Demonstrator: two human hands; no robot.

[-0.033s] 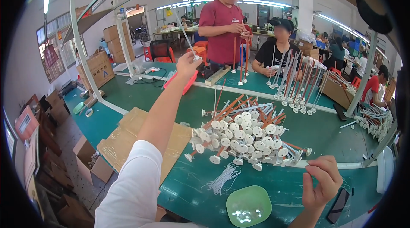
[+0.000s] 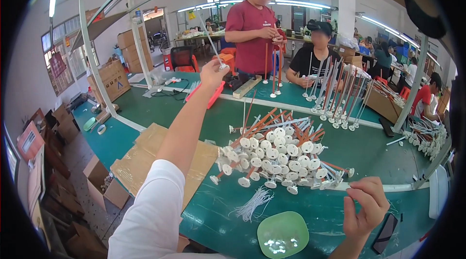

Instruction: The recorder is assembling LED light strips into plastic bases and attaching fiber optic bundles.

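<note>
My left hand is stretched far out over the table, closed round the white disc end of a thin pale rod that points up and slightly left. My right hand hovers at the lower right, fingers loosely bent, thumb and fingertips apart, with nothing visible in it. Left of it lies a big heap of rods with white round bases, brown-red and grey stems pointing away. A bundle of thin white strings lies in front of the heap, near a green plastic bowl containing small clear shiny pieces.
Flattened cardboard lies under my left arm. A red tray and wooden block sit beyond. More rods stand upright before a seated person; another person stands beside. A dark phone lies right.
</note>
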